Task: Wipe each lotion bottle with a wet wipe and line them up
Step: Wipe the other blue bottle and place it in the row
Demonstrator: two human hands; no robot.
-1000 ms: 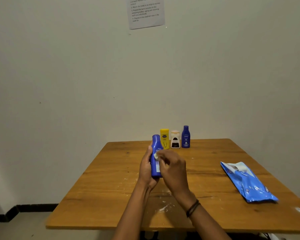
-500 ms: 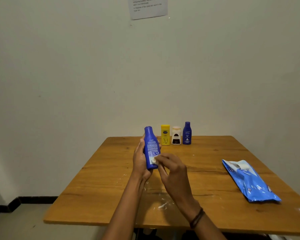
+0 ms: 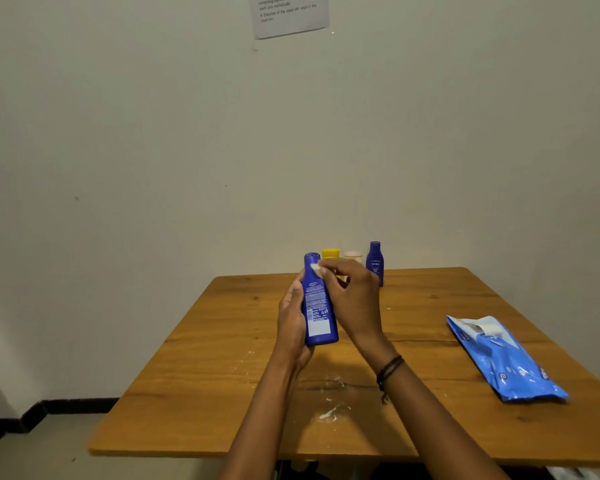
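Observation:
My left hand (image 3: 291, 323) grips a tall blue lotion bottle (image 3: 317, 306) upright above the wooden table (image 3: 222, 375), its back label facing me. My right hand (image 3: 352, 296) pinches a small white wet wipe (image 3: 316, 270) against the bottle's neck just below the cap. At the table's far edge stand a yellow bottle (image 3: 330, 253), a white bottle (image 3: 353, 255) and a small dark blue bottle (image 3: 374, 263) in a row; my right hand hides the lower parts of the yellow and white ones.
A blue wet-wipe pack (image 3: 503, 358) lies flat on the right side of the table. White smears (image 3: 329, 412) mark the wood near the front edge. A printed sheet (image 3: 288, 15) hangs on the wall behind.
The wipe in my right hand slid from the bottle's lower label up to its neck. The bottle stays upright in my left hand with its back label toward me.

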